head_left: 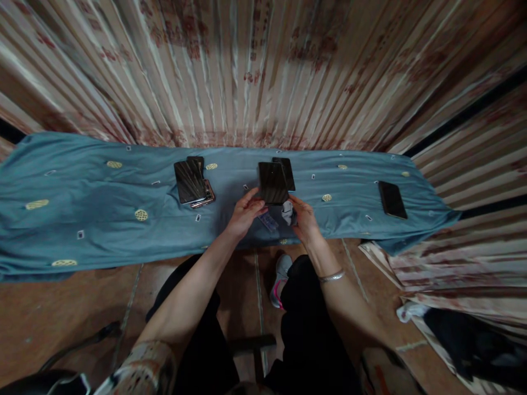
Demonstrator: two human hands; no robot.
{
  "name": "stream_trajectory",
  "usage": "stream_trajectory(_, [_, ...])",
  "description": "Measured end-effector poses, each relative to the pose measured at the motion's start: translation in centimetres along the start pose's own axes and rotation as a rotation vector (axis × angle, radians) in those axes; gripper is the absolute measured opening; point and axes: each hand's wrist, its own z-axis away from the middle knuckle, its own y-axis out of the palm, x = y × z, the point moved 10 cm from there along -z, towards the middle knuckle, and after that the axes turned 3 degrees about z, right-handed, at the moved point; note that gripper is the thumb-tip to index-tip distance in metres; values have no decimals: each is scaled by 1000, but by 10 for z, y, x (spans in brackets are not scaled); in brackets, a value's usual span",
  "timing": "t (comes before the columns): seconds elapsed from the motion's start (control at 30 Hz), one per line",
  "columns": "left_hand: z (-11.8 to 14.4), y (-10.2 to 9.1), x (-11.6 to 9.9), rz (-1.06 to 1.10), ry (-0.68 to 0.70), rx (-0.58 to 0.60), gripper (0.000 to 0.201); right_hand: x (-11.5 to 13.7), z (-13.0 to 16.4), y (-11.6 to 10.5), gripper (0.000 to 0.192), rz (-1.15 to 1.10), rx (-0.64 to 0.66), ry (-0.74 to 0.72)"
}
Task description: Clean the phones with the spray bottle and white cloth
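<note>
A dark, glossy phone or small tablet is held up over the cloth-covered table, its reflective face toward me. My left hand is closed on its lower left corner, thumb along the near edge. At the lower right corner, my right hand grips the same device along with a crumpled grey cloth. Partly hidden behind it, another dark phone lies on the table. Beneath my hands is a small bluish-purple, see-through object whose kind I cannot make out.
A blue patterned sheet covers the long table. To the left, a dark tablet rests on several phones, one a phone with visible camera lenses. A lone dark phone lies at the right. Pleated curtains hang behind.
</note>
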Motion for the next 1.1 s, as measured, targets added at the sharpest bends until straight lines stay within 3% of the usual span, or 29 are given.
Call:
stream_trajectory(0.13, [-5,16,10,-14,25,45,49,-1,-19,-24,19,-55,-125,-3])
stream_trajectory(0.27, [-14,26,13,-34,81,59,46,2,-36,-34,14,-57,-161,-9])
stream_trajectory(0.63, [-43,34,24,-55,129,1,44,4,-67,-38,12,-1,-141,-22])
stream_trajectory(1.1, [-57,39,34,-23,111,-2,52,-3,-86,-51,38,119,-198,-57])
